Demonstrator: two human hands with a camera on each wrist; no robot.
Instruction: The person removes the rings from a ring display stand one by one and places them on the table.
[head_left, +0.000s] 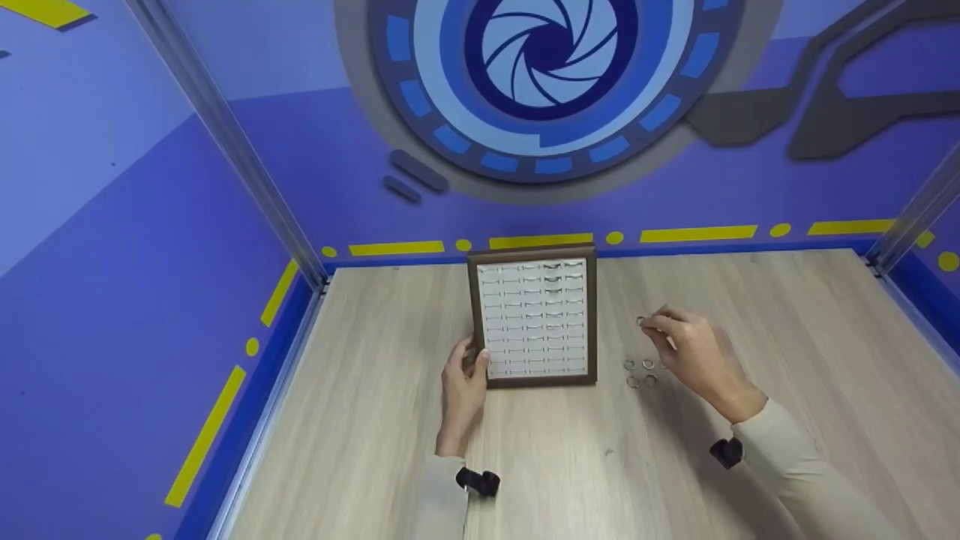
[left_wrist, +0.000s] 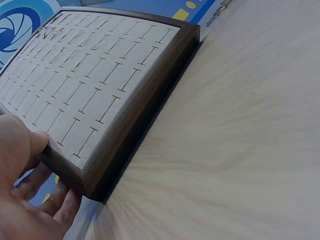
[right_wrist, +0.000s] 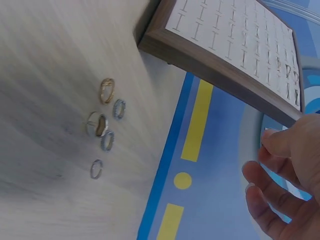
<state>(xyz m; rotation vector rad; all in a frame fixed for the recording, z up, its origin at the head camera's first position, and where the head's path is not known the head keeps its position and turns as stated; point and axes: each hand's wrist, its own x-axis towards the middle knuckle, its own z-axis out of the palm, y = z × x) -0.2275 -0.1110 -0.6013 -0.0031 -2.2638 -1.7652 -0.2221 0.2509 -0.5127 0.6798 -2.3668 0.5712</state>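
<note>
A brown wooden ring display case with a white slotted pad stands tilted on the table. My left hand grips its lower left edge, thumb on the front and fingers behind, as the left wrist view shows of the wooden frame. Several rings sit in the pad's upper slots, mostly toward the right. To the right of the case, my right hand pinches a small ring between thumb and fingertips, above the table. That ring is mostly hidden in the right wrist view.
Several loose rings lie below the right hand, among them a gold-coloured ring, a wide silver ring and a thin ring. A blue patterned wall closes off the back of the wooden table.
</note>
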